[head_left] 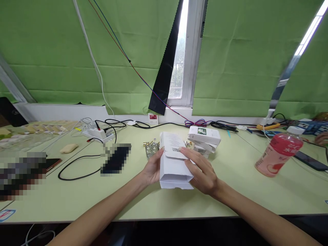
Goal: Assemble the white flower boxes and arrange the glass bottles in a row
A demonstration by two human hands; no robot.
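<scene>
White cardboard, forming a long box (175, 169), is gaping at its near end, apparently assembled but unclosed, while the left hand (153, 168) and right hand (205, 173) are holding it between their fingers over the pale-green desk (143, 203), with clear-and-gold pieces (151, 149) and stacked white cartons (208, 135) beyond.

A workroom, apparently; long table (230, 194), power strip (95, 132), stacked cartons (203, 135) suggest it.

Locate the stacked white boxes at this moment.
In the head view, the stacked boxes sit on the table right of centre, just beyond the right hand and left of the pink bottle.
</scene>
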